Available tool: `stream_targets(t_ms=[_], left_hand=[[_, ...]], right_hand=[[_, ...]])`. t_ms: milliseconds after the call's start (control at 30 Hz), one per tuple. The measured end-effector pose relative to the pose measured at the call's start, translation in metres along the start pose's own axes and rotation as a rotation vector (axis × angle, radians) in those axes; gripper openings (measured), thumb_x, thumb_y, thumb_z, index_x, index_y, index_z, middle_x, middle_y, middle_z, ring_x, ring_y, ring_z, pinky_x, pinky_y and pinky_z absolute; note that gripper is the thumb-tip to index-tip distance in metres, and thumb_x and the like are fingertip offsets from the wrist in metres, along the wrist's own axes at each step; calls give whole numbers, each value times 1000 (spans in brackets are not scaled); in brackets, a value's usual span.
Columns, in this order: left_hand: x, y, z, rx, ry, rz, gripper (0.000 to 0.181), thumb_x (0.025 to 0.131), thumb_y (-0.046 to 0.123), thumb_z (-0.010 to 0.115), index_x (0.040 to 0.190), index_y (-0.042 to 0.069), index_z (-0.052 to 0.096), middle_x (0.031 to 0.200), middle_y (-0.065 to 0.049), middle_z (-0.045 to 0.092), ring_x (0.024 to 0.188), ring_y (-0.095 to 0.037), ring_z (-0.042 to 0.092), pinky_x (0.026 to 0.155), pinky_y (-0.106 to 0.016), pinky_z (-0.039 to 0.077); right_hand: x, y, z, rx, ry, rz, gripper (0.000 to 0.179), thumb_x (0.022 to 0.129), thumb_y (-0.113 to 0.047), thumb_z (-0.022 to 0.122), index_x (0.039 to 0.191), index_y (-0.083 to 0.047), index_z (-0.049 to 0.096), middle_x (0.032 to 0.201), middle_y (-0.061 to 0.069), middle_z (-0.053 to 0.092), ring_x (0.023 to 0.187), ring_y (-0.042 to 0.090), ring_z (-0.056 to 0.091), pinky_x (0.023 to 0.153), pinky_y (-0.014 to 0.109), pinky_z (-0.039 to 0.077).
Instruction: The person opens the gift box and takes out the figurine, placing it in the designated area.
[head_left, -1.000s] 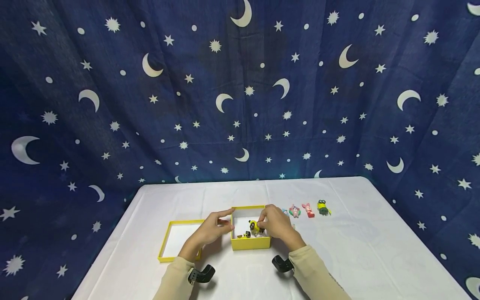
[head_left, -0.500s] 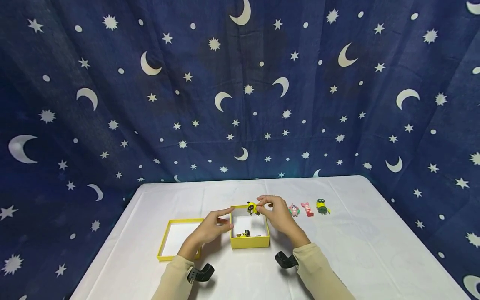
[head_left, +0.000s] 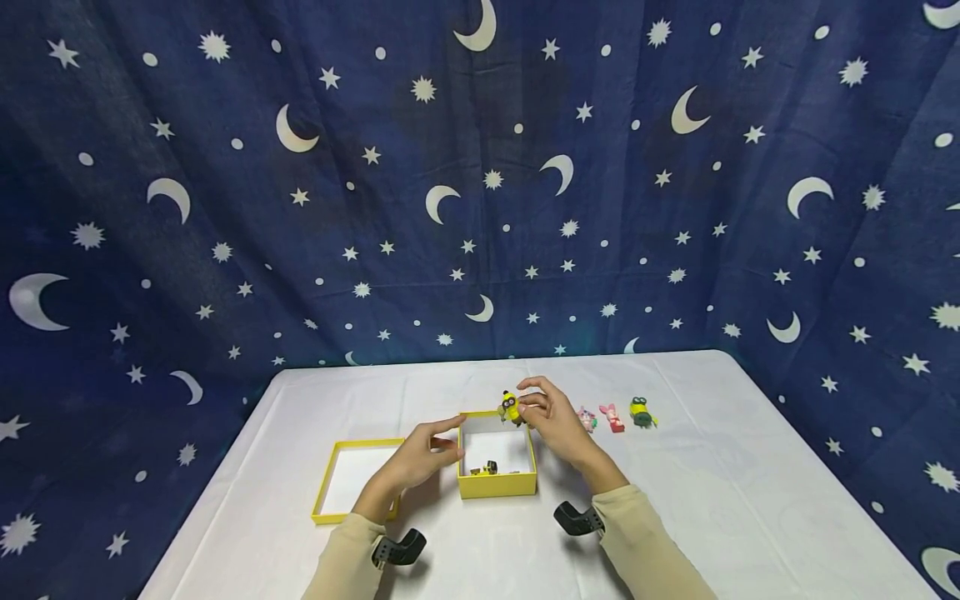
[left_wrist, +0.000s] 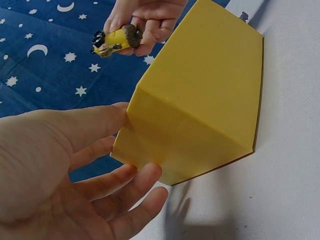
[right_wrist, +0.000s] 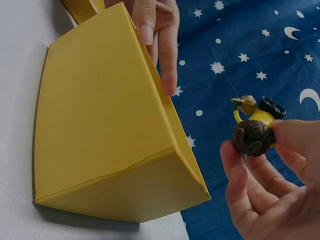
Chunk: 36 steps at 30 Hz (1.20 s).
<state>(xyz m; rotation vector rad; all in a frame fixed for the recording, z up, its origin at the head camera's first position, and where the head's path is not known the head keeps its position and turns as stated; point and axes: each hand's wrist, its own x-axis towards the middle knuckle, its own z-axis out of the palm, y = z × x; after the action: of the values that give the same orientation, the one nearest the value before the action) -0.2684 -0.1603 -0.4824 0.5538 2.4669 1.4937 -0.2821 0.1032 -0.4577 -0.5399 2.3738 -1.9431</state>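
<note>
1. Head view: the right hand [head_left: 558, 429] holds a yellow figure [head_left: 508, 407] in a narrow pinch, in the air near the far right corner of the yellow box [head_left: 497, 486].
2. One second ago, this figure was low inside the box. Half a second ago, it was lifted to the far wall; now it is slightly higher and more to the right.
3. The left hand [head_left: 422, 458] touches the left wall of the box, with its fingers rather wide and relaxed. It keeps the same place as before.
4. Another figure [head_left: 490, 468], black and yellow, lies in the box near the front wall, as earlier.
5. From the right wrist, one sees thumb and fingertips on the held figure, whose rough brown part [right_wrist: 252, 135] turns to the camera. It is apart from the box.
6. On the white table [head_left: 750, 517], a pink figure [head_left: 586, 420], a pink-red figure [head_left: 612, 418] and a green-yellow figure [head_left: 642, 412] remain in a row.
7. At left, the shallow tray [head_left: 360, 475] has not moved.
</note>
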Motion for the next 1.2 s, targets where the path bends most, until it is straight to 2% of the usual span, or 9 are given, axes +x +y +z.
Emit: stream_targets(t_ms=[167,267,367,500,600,733,867,1067,1200], left_hand=[[0,1,-1,-1,-6,9,56,91,16,66,144,15,47,153,-9,43,119,-30,60,102,-50,45],[0,3,0,-13,-11,22,56,92,14,65,144,13,47,153,-10,42,119,-32,60,101,-50,46],[1,3,0,-11,-10,30,55,92,12,64,144,12,47,153,-11,43,118,-32,61,101,-50,46],[1,3,0,1,-3,29,54,92,11,63,144,12,47,152,-12,43,118,-32,61,101,-50,46],[1,3,0,10,-3,24,54,93,11,63,144,12,47,153,-12,43,119,-33,61,101,-49,47],[1,1,-1,11,-7,30,54,92,12,63,144,12,47,153,-10,43,120,-33,60,102,-48,47],[2,-2,-1,11,-14,51,55,92,13,65,144,10,47,152,-12,43,119,-35,61,102,-50,46],[1,-3,-2,17,-15,52,56,92,17,65,144,12,46,153,-9,43,119,-32,61,100,-45,48],[1,-2,-2,19,-14,44,56,92,17,65,145,13,46,153,-8,43,120,-32,60,98,-42,49]], right_hand=[[-1,-3,1,-78,-34,22,43,102,-9,45,143,-19,38,125,22,56,88,14,57,77,35,51],[-2,-4,2,-111,-52,19,46,103,-7,41,145,-26,37,128,20,54,80,14,54,75,35,51],[-2,-5,2,-119,-70,26,47,103,-7,37,145,-29,39,131,18,52,78,20,53,72,33,50],[-3,-5,2,-118,-87,33,41,104,-8,35,141,-21,48,121,17,56,84,24,54,69,27,46],[-2,-4,1,-110,-89,27,37,104,-10,38,138,-13,52,114,17,59,87,19,57,69,24,45],[-3,-5,-1,-106,-91,17,40,100,-15,51,140,-8,51,124,18,61,91,12,61,74,21,48],[-3,-5,-3,-102,-108,-4,51,93,-11,62,142,-9,48,134,20,56,93,13,59,77,20,50],[-5,-5,-7,-93,-109,-8,55,90,-4,64,142,-11,48,141,21,48,89,10,61,74,19,51],[-6,-7,-9,-74,-99,-8,54,89,-2,64,140,-10,49,138,24,47,85,10,62,74,18,52]])
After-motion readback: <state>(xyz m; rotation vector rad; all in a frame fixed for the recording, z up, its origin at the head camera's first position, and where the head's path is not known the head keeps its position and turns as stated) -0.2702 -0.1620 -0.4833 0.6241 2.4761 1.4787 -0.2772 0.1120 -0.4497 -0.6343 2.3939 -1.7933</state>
